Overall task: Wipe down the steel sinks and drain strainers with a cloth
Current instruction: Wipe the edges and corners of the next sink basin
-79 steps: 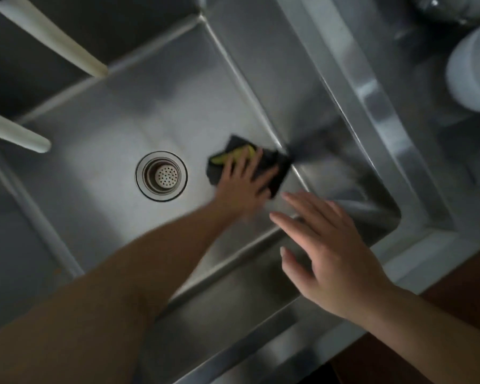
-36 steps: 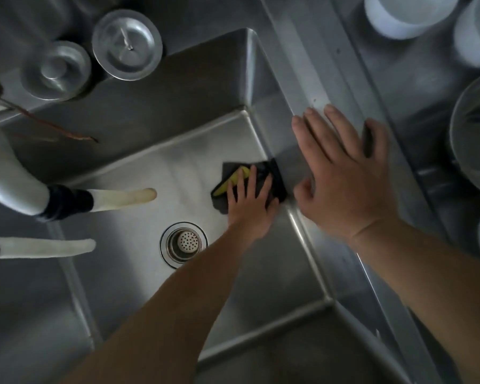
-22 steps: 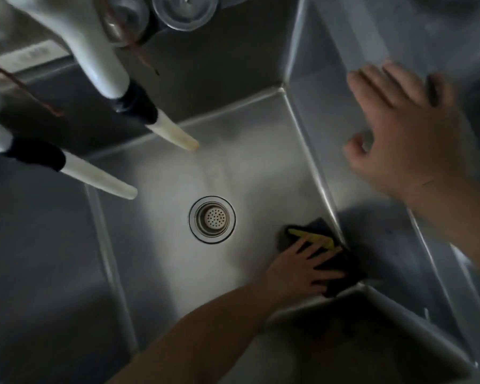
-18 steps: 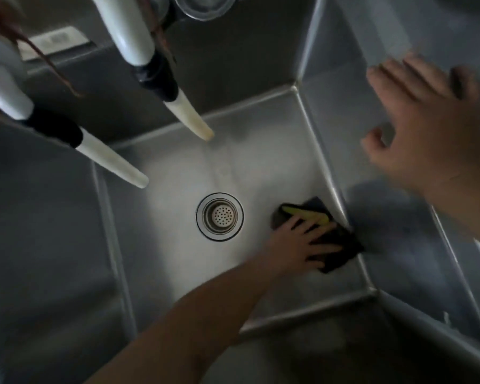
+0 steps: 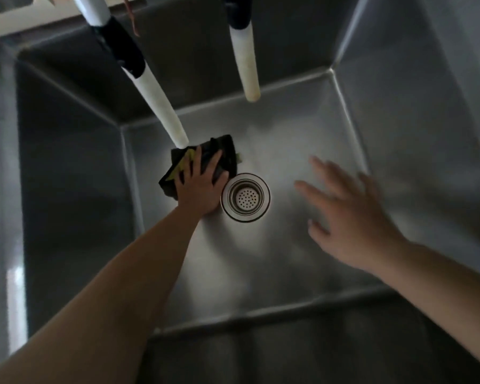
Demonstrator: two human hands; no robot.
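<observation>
I look straight down into a deep steel sink [image 5: 302, 128]. Its round perforated drain strainer [image 5: 245, 197] sits in the middle of the floor. A dark cloth with a yellow-green patch [image 5: 219, 153] lies flat on the sink floor just left of and behind the strainer. My left hand [image 5: 198, 184] presses down on the cloth with fingers spread. My right hand [image 5: 344, 214] hovers above the sink floor to the right of the strainer, fingers apart and holding nothing; it is motion-blurred.
Two white spouts hang over the sink from the back: one with a black collar [image 5: 155, 98] ends just above the cloth, the other [image 5: 248, 65] ends farther right. Steep steel walls [image 5: 75, 176] enclose the sink on all sides.
My left hand has slid the cloth from the right wall's base across the floor to the left of the strainer. My right hand has left the right rim and come down over the sink.
</observation>
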